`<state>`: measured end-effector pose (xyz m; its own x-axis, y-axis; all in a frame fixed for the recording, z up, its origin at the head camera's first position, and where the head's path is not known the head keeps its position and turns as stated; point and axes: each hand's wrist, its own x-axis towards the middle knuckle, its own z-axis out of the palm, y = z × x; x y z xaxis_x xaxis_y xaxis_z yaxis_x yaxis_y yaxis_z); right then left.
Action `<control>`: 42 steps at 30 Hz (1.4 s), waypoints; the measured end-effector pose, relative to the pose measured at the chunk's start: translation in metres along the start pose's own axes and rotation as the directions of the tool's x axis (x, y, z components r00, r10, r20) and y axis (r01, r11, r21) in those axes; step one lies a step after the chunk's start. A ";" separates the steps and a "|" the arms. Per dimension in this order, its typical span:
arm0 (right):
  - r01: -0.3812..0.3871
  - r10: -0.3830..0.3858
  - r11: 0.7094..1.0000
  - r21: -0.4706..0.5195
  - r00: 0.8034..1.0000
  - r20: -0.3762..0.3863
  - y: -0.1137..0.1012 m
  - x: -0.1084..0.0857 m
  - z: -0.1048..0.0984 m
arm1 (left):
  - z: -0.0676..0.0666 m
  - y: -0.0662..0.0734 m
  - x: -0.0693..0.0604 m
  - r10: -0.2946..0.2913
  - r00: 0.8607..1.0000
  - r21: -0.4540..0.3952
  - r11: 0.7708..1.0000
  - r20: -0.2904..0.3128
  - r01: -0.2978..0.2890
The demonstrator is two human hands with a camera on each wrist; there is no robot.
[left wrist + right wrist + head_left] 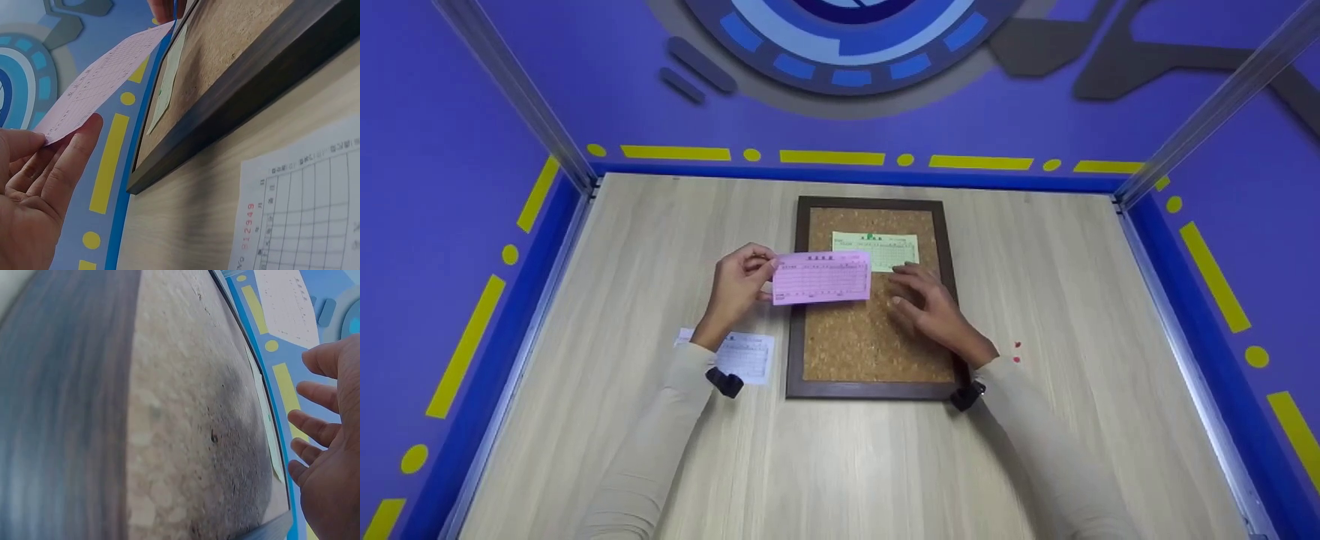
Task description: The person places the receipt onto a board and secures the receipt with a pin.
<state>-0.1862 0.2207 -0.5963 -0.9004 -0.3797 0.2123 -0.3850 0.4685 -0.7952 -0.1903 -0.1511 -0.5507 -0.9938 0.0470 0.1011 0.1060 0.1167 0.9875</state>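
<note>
My left hand point(740, 285) pinches a pink printed slip point(821, 278) by its left edge, between thumb and fingers. The slip hangs over the left side of a cork board point(855, 345) with a dark wooden frame, and it covers a corner of a green slip point(894, 253). A green pushpin point(870, 236) sits at the top of that green slip. Over the board's right half, my right hand point(934, 311) has its fingers spread and relaxed, holding nothing. In the right wrist view those fingers point(315, 427) are apart from the pink slip.
A white printed slip point(750, 358) lies on the table left of the board, partly under my left forearm. Two small red pieces point(1017, 352), too small to make out, lie right of the board. Blue walls point(840, 135) enclose the table's back and sides.
</note>
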 end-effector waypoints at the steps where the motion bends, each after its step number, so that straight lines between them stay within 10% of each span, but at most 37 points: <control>1: 0.008 -0.008 1.000 -0.001 1.000 0.003 0.000 0.001 0.001 | 0.001 0.000 0.000 0.000 1.000 -0.001 1.000 0.001 0.000; 33: -0.050 0.067 0.975 0.216 0.995 -0.070 -0.008 -0.005 0.006 | 0.035 0.003 0.004 0.033 0.999 -0.060 0.998 0.041 -0.030; 42: -0.171 0.181 0.969 0.180 0.982 -0.045 -0.008 -0.017 0.000 | 0.047 -0.007 0.007 0.034 0.999 -0.064 0.997 0.020 -0.032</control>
<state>-0.1679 0.2235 -0.5930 -0.9636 -0.2516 0.0901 -0.1829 0.3750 -0.9088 -0.1966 -0.1045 -0.5627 -0.9887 0.0706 0.1319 0.1356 0.0510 0.9894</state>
